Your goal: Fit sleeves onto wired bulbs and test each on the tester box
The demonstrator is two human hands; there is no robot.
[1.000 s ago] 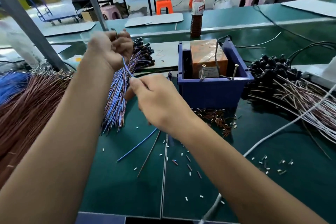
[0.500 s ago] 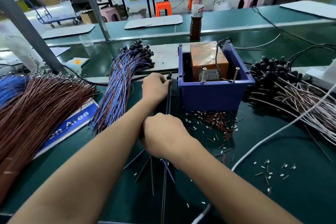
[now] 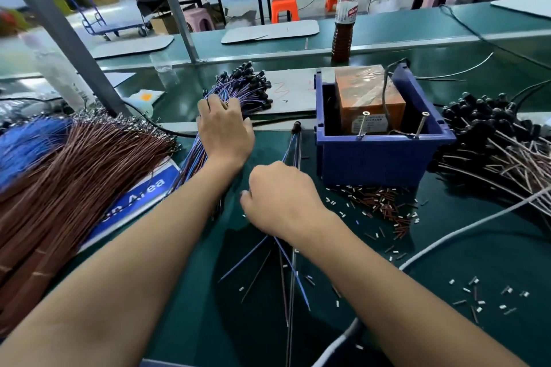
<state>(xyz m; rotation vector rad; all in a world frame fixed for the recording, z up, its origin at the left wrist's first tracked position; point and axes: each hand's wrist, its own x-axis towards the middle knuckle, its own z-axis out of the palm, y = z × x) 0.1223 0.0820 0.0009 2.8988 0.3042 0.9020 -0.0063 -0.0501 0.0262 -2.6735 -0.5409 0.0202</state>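
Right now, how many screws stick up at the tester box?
2: left screw and right screw, both leaning at the front rim of the blue tester box. More may be hidden inside.

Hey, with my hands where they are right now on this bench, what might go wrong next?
1. Your left hand rests on the blue-wire bulb bundle; pulling one lead may drag neighbours out or tangle them.
2. Your right hand bunches several loose wires beside the blue tester box; they could snag on its upright screws.
3. Small sleeves lie scattered near your wrist and may get swept away.
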